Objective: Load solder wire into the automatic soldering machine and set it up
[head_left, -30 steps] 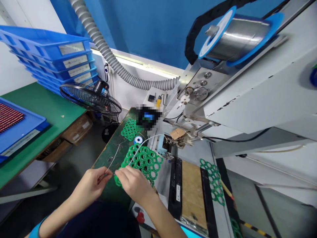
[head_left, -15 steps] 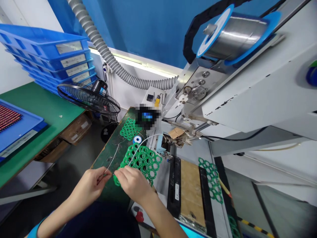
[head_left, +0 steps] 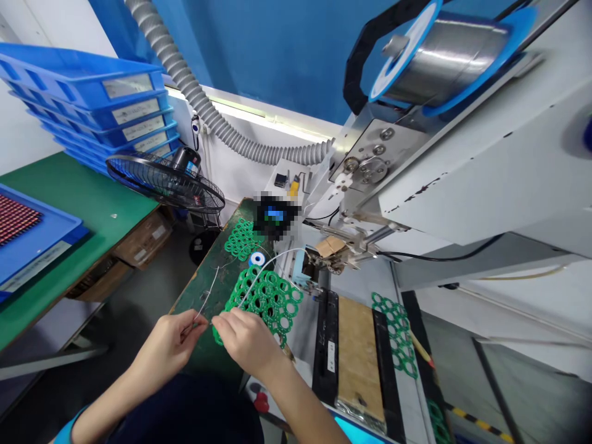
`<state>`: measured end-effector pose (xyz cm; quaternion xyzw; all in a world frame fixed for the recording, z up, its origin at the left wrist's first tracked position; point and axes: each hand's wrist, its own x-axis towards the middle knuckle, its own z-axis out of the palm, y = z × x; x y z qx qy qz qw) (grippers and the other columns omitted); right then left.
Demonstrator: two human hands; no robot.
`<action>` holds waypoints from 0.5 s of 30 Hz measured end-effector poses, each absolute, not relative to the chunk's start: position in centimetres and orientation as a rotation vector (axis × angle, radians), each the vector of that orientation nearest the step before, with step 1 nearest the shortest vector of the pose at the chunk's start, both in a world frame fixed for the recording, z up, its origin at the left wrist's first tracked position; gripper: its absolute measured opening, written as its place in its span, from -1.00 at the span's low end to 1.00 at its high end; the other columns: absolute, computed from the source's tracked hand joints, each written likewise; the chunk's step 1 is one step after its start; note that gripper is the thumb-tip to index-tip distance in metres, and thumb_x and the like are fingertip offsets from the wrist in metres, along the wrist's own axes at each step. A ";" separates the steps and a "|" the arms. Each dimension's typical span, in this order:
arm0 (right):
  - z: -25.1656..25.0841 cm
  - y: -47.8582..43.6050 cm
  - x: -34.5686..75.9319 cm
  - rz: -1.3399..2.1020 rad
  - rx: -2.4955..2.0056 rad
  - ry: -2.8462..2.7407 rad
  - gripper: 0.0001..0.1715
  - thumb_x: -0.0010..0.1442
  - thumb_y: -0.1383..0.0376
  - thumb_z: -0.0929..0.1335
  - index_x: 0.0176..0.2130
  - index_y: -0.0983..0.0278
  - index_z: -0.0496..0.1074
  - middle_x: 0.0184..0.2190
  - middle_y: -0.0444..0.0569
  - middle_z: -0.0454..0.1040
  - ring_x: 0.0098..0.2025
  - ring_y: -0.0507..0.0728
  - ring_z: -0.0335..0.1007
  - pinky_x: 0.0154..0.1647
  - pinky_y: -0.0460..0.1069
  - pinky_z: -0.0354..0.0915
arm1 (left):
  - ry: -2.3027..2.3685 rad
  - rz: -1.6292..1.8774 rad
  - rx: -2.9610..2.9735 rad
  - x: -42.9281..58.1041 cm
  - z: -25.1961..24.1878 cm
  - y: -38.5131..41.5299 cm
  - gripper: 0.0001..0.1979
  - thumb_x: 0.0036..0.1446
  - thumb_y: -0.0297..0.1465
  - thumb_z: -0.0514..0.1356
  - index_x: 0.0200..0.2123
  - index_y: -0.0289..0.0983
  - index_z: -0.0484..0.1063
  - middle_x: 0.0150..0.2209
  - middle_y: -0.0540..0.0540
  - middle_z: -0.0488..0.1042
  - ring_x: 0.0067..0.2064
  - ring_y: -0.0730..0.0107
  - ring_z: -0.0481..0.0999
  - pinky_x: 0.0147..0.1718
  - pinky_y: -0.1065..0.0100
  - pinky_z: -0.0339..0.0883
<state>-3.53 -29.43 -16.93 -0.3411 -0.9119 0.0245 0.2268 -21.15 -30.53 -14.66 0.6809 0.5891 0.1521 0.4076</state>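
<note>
My left hand [head_left: 178, 341] is closed in a pinch on a thin silvery solder wire [head_left: 210, 291], which rises from the fingers and loops back near a small blue-and-white spool [head_left: 257, 259]. Close beside it, my right hand [head_left: 247, 342] is closed around the end of a white cord [head_left: 264, 266] that arches over from the machine; the part within the fingers is hidden. The fingertips of both hands nearly meet. Behind my right hand lies a stack of green ring-shaped circuit board panels [head_left: 271, 293], partly covered by it. Another green panel [head_left: 243, 237] lies farther back on the bench.
At right stands a soldering machine with a large wire spool [head_left: 457, 61] and a tan fixture plate [head_left: 356, 357]. One green panel [head_left: 395, 333] lies beyond the plate. A black fan [head_left: 166, 182] and stacked blue trays [head_left: 92, 105] are at left, above a green table [head_left: 115, 216].
Both hands stay almost in place, still pinched together. The free stretch of wire above my left hand has shifted slightly. The view has tilted a little.
</note>
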 end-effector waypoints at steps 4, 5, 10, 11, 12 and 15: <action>-16.9 -29.4 -3.4 0.089 -0.926 -2.515 -0.81 0.19 0.49 0.19 -0.33 0.33 0.35 -0.50 -0.11 0.39 -0.45 0.08 0.27 -0.47 -0.03 0.18 | 1.484 0.376 1.704 -21.1 -14.3 -30.7 -0.66 0.15 -0.20 -0.03 -0.48 -0.32 0.35 -0.65 0.11 0.08 -0.58 0.54 0.04 -0.60 0.49 -0.07; -16.9 -29.4 -3.5 0.089 -0.924 -2.513 -0.81 0.19 0.49 0.19 -0.32 0.33 0.35 -0.50 -0.10 0.39 -0.45 0.08 0.27 -0.46 -0.03 0.19 | 1.485 0.383 1.705 -21.1 -14.3 -30.7 -0.66 0.15 -0.21 -0.03 -0.48 -0.32 0.35 -0.65 0.10 0.09 -0.58 0.54 0.05 -0.60 0.49 -0.07; -16.9 -29.5 -3.6 0.050 -0.933 -2.502 -0.82 0.19 0.48 0.20 -0.34 0.34 0.35 -0.51 -0.10 0.37 -0.46 0.09 0.26 -0.49 -0.03 0.18 | 1.501 0.410 1.732 -21.0 -14.2 -30.9 -0.67 0.15 -0.24 -0.04 -0.48 -0.32 0.36 -0.66 0.11 0.08 -0.60 0.54 0.03 -0.60 0.49 -0.08; -16.8 -29.5 -3.6 0.054 -0.934 -2.511 -0.82 0.19 0.49 0.19 -0.34 0.34 0.35 -0.51 -0.10 0.37 -0.46 0.09 0.27 -0.48 -0.03 0.18 | 1.496 0.403 1.734 -21.0 -14.2 -30.9 -0.67 0.15 -0.24 -0.04 -0.48 -0.32 0.36 -0.67 0.11 0.07 -0.60 0.54 0.03 -0.60 0.49 -0.09; -16.7 -29.5 -3.4 0.062 -0.934 -2.524 -0.81 0.19 0.49 0.19 -0.34 0.34 0.35 -0.51 -0.10 0.37 -0.46 0.09 0.27 -0.48 -0.03 0.19 | 1.485 0.392 1.734 -21.0 -14.2 -30.9 -0.67 0.15 -0.24 -0.04 -0.48 -0.32 0.36 -0.66 0.11 0.07 -0.59 0.54 0.03 -0.60 0.48 -0.08; -16.5 -29.4 -2.9 0.104 -0.918 -2.534 -0.80 0.20 0.49 0.18 -0.32 0.34 0.36 -0.50 -0.09 0.39 -0.44 0.09 0.29 -0.45 -0.04 0.20 | 1.449 0.359 1.713 -21.0 -13.9 -30.9 -0.68 0.16 -0.26 -0.05 -0.47 -0.32 0.34 -0.64 0.09 0.13 -0.58 0.53 0.08 -0.57 0.48 -0.05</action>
